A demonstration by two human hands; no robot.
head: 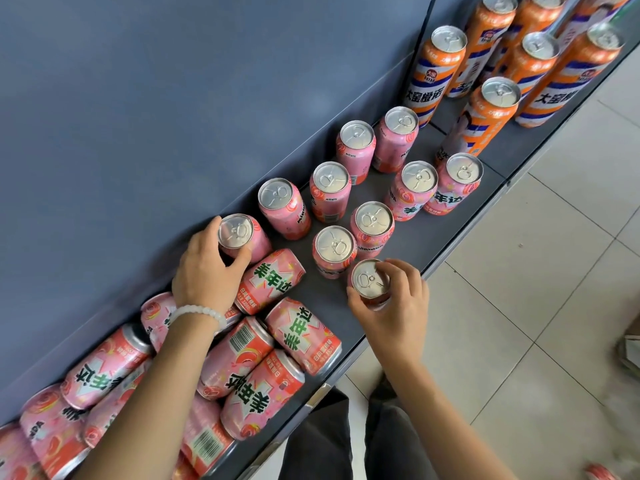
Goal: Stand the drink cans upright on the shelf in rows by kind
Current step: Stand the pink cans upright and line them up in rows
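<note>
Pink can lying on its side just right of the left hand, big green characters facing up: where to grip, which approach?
Grip the lying pink can across its curved body, mid-length, coming from above. Its side faces up and is clear; its top end tucks toward the upright can in the left hand, its base end near other lying cans. Then tip it upright behind the right hand.

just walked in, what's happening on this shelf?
A person is standing pink cans up in rows on a grey shelf. The left hand grips an upright pink can by the back wall; the right hand holds another upright one near the front edge. Eight more pink cans already stand upright beyond the hands, and tall orange cans stand further along. A pile of pink cans still lies on its side, near the person.
</note>
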